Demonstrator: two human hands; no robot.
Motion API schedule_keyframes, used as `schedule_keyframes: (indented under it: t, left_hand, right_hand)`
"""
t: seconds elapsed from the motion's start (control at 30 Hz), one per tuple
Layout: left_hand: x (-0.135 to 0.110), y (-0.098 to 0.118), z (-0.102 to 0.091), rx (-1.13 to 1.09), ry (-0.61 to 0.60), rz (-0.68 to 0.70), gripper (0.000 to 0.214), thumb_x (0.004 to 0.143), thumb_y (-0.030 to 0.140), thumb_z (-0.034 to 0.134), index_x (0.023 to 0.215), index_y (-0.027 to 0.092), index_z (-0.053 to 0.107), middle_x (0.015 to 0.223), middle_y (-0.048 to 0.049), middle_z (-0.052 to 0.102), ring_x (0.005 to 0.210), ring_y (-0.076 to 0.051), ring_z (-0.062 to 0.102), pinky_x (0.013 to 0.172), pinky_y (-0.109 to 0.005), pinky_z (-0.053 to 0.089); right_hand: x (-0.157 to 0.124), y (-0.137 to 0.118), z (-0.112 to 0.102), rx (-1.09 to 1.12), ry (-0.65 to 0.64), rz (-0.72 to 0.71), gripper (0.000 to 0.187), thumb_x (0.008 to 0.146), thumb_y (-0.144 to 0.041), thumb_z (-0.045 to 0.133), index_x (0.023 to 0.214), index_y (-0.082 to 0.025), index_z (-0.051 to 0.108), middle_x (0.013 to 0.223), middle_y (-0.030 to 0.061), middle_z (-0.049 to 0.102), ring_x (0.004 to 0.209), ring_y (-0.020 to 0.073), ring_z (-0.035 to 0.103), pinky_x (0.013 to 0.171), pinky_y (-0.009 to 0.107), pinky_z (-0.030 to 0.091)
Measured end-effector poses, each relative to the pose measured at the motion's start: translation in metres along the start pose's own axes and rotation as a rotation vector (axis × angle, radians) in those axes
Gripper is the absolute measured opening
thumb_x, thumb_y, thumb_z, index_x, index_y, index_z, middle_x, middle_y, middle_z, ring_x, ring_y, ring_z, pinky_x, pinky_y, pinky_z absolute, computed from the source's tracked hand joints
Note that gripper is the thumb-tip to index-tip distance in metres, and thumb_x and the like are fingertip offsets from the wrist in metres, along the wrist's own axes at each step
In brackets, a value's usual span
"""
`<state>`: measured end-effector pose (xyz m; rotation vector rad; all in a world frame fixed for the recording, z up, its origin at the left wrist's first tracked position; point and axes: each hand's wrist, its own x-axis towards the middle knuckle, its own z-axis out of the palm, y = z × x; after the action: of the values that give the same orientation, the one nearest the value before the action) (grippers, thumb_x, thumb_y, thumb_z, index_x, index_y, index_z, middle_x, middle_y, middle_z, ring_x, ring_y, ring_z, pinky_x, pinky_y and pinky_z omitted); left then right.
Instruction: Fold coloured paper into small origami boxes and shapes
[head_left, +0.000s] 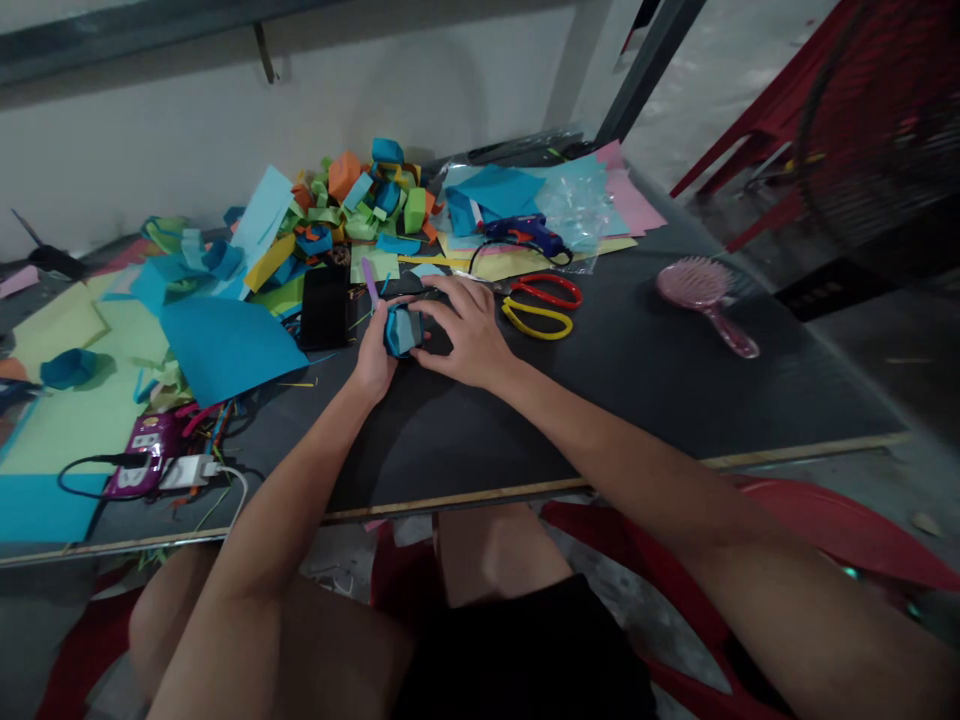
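Observation:
Over the middle of the table, my left hand (pixel 375 350) is closed around the left side of a small folded blue paper shape (pixel 405 330) with a lighter blue face. My right hand (pixel 469 335) meets it from the right, its thumb and index finger curved against the edge. A thin purple strip (pixel 370 282) rises just beyond my left fingers; whether they touch it I cannot tell. Close to my right hand lie a red loop handle (pixel 551 290) and a yellow one (pixel 540 320), like those of scissors. A black phone (pixel 324 307) rests left of my left hand.
Folded paper pieces (pixel 345 185) are heaped at the back. A blue glue gun (pixel 529 232) lies by coloured sheets. To the left are a large blue sheet (pixel 225 340) and a purple power strip (pixel 142 455) with cords. A pink hairbrush (pixel 701 285) lies right, near a fan (pixel 877 130).

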<state>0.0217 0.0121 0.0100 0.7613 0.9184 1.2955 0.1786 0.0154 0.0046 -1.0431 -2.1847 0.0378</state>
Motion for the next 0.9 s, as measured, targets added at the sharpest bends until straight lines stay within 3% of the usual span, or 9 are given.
schedule_keyframes:
  t: [0.6, 0.9]
  left_hand:
    - [0.001, -0.002, 0.001, 0.054, -0.036, 0.041, 0.036, 0.099, 0.044, 0.049, 0.095, 0.019, 0.074, 0.091, -0.0063, 0.075, 0.106, -0.025, 0.071, 0.092, -0.034, 0.057]
    - [0.002, -0.002, 0.0, 0.033, -0.017, 0.025, 0.036, 0.098, 0.046, 0.051, 0.11, 0.02, 0.073, 0.095, -0.0059, 0.076, 0.106, -0.025, 0.071, 0.093, -0.034, 0.057]
  right_hand:
    - [-0.003, -0.01, 0.0, -0.073, 0.037, -0.057, 0.049, 0.086, -0.041, 0.061, 0.131, -0.022, 0.058, 0.148, 0.0125, 0.051, 0.137, 0.0365, 0.042, 0.117, 0.057, 0.021]
    - [-0.004, -0.015, -0.001, -0.071, 0.043, -0.027, 0.049, 0.084, -0.04, 0.062, 0.13, -0.021, 0.059, 0.148, 0.0126, 0.052, 0.135, 0.0361, 0.045, 0.117, 0.057, 0.02]
